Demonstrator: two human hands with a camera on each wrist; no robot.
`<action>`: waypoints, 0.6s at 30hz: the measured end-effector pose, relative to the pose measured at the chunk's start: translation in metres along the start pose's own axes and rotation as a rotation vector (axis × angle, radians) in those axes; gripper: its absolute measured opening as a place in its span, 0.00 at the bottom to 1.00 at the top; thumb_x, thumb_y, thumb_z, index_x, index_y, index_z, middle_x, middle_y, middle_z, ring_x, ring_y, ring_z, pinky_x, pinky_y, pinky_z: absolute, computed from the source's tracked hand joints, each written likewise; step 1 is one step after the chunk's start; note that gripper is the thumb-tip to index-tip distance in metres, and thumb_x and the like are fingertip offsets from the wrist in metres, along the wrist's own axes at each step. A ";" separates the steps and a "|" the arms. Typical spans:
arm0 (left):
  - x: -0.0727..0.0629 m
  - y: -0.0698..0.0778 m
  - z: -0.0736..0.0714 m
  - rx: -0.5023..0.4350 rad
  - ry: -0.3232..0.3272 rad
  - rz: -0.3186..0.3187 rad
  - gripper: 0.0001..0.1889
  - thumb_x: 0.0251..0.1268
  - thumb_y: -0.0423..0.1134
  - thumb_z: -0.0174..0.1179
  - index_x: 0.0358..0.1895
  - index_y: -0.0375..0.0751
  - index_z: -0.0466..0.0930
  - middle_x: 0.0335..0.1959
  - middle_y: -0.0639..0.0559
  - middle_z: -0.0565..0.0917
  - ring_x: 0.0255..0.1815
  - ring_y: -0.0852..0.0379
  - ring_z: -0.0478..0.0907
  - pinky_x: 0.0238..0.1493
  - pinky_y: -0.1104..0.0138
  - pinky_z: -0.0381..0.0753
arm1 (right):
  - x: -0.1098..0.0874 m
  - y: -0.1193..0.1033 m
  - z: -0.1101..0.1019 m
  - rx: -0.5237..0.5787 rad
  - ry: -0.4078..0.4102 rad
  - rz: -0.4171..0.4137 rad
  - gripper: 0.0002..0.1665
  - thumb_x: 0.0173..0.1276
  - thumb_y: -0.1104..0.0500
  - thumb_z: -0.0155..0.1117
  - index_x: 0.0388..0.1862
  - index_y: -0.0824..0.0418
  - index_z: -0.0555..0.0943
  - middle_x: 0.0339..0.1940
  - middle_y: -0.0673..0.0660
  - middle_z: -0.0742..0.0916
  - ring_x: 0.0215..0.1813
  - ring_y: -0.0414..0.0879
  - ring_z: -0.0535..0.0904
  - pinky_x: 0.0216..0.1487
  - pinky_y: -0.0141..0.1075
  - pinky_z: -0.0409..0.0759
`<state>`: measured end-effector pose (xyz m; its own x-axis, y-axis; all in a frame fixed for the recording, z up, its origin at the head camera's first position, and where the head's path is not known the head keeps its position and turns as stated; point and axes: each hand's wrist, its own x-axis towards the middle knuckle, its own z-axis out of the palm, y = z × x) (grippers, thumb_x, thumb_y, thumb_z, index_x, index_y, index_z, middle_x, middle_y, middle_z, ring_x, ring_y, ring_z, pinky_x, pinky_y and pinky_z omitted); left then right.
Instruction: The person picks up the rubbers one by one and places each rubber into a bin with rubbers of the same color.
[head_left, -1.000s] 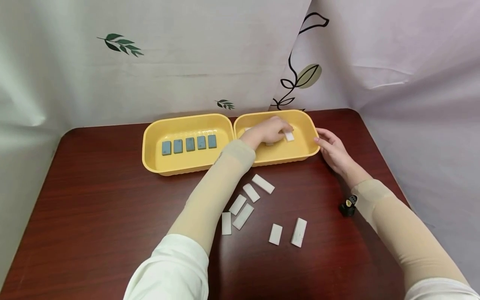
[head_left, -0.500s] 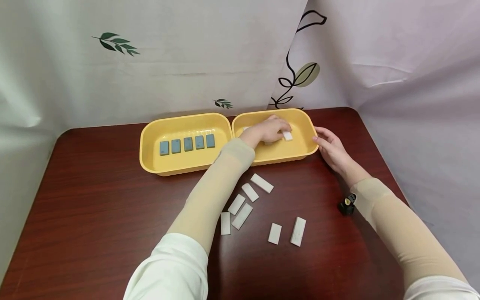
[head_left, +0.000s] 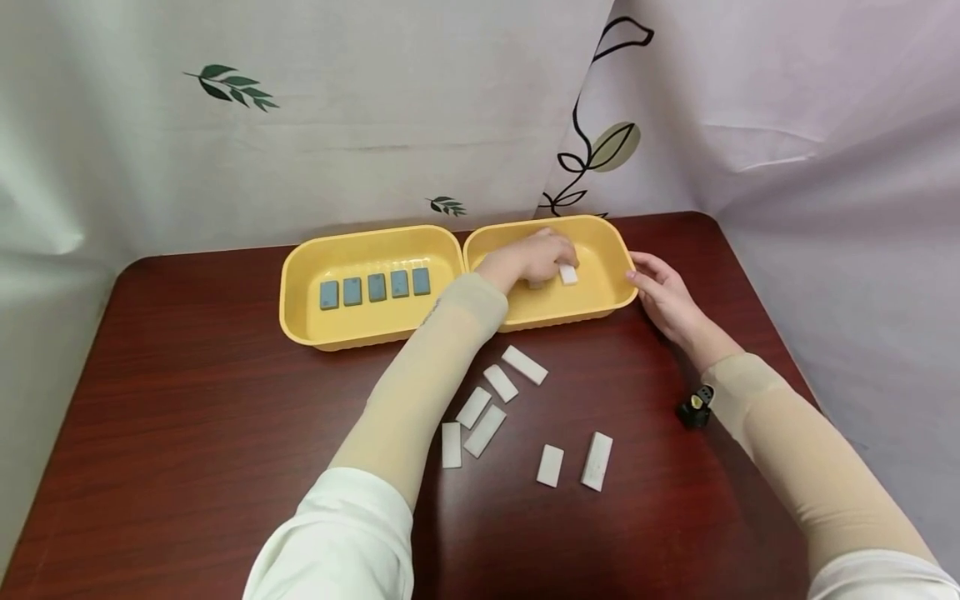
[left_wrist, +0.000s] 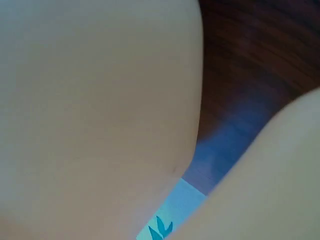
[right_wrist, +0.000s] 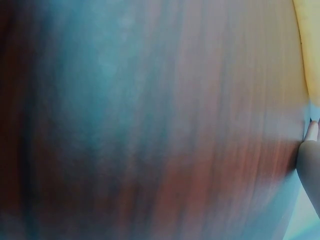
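Note:
My left hand (head_left: 543, 254) reaches into the right yellow tray (head_left: 555, 313), its fingers bent down over a small white block (head_left: 568, 274). Part of that block shows below the fingertips; the hand covers much of the tray's left side. My right hand (head_left: 670, 302) rests at the outer right end of this tray, with thumb tip and fingertips at the rim. In the right wrist view, a digit (right_wrist: 309, 155) and the tray's yellow wall (right_wrist: 311, 50) show at the right edge. The left wrist view is mostly filled by blurred skin-toned surfaces.
Touching on the left is another yellow tray (head_left: 300, 321) with several blue-grey blocks (head_left: 377, 287) in a row. Several white blocks (head_left: 485, 431) lie loose on the dark red table (head_left: 225, 450) before the trays, two of them, including a long block (head_left: 597, 461), farther right. A curtain (head_left: 360, 125) stands behind.
My left hand has shifted slightly to the left inside the right tray, and the white block under its fingers has moved left with it. The right hand stays at the tray's end.

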<state>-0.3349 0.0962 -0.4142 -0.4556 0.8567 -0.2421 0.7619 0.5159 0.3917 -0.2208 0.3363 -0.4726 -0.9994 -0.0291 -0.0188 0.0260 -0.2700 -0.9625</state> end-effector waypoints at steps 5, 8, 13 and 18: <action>-0.003 0.001 -0.002 -0.018 -0.005 -0.027 0.21 0.84 0.30 0.45 0.70 0.41 0.81 0.74 0.49 0.79 0.79 0.52 0.65 0.83 0.67 0.58 | 0.000 0.000 0.001 -0.010 -0.003 0.010 0.18 0.81 0.73 0.53 0.54 0.55 0.83 0.50 0.48 0.88 0.51 0.38 0.84 0.53 0.24 0.82; -0.006 0.002 -0.004 -0.028 -0.005 -0.052 0.22 0.83 0.29 0.46 0.70 0.42 0.82 0.75 0.49 0.78 0.77 0.52 0.66 0.81 0.66 0.61 | 0.001 0.001 0.001 -0.007 -0.002 0.003 0.19 0.80 0.74 0.52 0.53 0.55 0.83 0.49 0.48 0.89 0.50 0.38 0.84 0.53 0.24 0.82; -0.013 0.003 -0.008 -0.093 -0.002 -0.087 0.22 0.77 0.25 0.51 0.66 0.42 0.84 0.73 0.47 0.77 0.70 0.51 0.67 0.72 0.66 0.70 | 0.000 0.000 0.001 0.015 0.007 -0.016 0.18 0.79 0.76 0.51 0.48 0.57 0.82 0.43 0.48 0.89 0.47 0.38 0.84 0.51 0.25 0.82; -0.015 0.003 -0.009 -0.103 -0.014 -0.095 0.20 0.78 0.27 0.51 0.65 0.42 0.85 0.72 0.48 0.77 0.69 0.50 0.67 0.72 0.65 0.71 | -0.001 0.000 0.002 0.019 0.002 -0.018 0.17 0.79 0.76 0.51 0.48 0.57 0.82 0.42 0.48 0.89 0.46 0.38 0.84 0.51 0.25 0.81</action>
<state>-0.3301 0.0852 -0.4013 -0.5166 0.8041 -0.2943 0.6641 0.5932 0.4550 -0.2199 0.3344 -0.4717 -0.9998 -0.0219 -0.0018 0.0081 -0.2891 -0.9573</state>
